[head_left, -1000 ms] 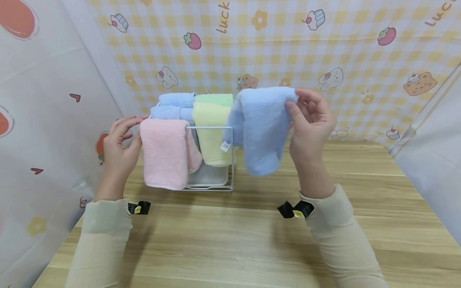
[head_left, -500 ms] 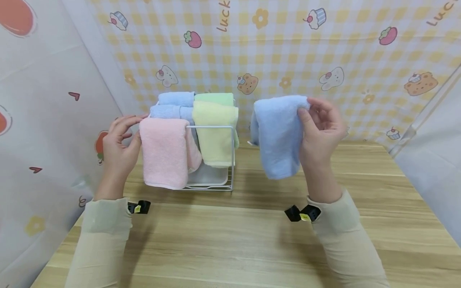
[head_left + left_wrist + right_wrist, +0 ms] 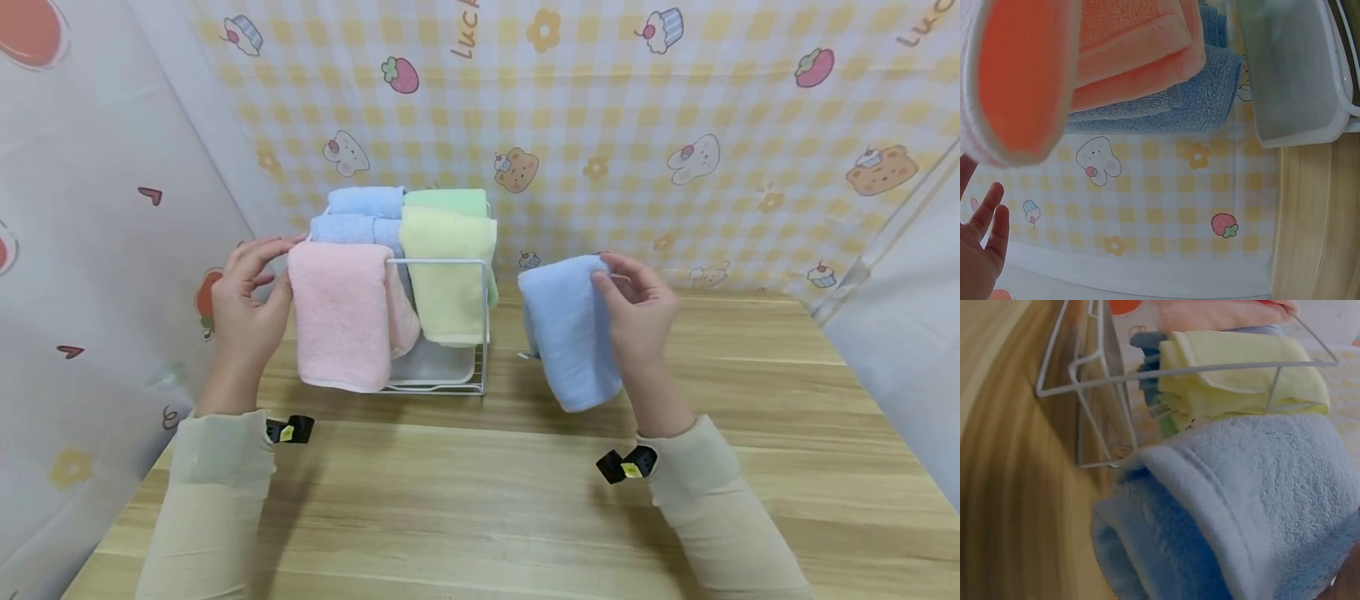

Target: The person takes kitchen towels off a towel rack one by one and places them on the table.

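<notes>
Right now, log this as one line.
left hand: beside pink towel; right hand: pinches blue towel, clear of rack; yellow towel: hanging on rack

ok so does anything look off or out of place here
Just one thing: the loose blue towel is off the rack, hanging aslant from the right hand. It looks odd because the other towels are draped over the rack's bars. I see no spill or damage.
</notes>
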A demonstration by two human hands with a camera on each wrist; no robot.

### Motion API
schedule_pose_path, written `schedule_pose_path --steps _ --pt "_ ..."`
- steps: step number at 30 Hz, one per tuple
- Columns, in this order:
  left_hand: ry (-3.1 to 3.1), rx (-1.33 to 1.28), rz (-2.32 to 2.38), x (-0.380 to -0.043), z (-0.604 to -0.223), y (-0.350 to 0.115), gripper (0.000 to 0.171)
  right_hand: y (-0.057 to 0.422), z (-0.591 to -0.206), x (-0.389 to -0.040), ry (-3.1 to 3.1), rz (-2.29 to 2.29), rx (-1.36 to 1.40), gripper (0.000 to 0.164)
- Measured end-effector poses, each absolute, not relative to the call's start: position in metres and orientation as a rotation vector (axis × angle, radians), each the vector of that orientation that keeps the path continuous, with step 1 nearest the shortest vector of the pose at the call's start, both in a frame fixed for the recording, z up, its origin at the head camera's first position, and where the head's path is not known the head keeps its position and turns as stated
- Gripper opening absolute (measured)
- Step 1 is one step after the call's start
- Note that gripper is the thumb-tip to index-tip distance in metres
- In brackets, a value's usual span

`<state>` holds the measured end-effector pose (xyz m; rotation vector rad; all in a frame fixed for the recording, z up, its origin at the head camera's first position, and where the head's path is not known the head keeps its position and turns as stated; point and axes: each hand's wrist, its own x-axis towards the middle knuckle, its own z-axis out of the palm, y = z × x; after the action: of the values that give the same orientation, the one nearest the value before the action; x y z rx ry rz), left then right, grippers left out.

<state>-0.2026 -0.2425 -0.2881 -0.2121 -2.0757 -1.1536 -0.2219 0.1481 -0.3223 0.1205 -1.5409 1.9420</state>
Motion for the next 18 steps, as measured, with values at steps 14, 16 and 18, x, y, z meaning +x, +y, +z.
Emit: schedule_pose_path --steps 14,16,18 --pt "-2.075 -0.226 -1.164 -0.205 -0.287 -0.243 0.024 0.131 -0.351 -0.234 -1.590 2.092 -0.139 0.024" --pt "-2.073 -0.226 -1.160 -0.205 -0.288 -0.244 0.023 0.131 -0.357 -0.239 -1.587 2.104 -0.166 0.023" --pt "-2.073 -0.224 -1.155 -0.205 -0.289 -0.245 0.023 0.130 -0.362 -0.243 -1.583 2.119 -0.199 0.021"
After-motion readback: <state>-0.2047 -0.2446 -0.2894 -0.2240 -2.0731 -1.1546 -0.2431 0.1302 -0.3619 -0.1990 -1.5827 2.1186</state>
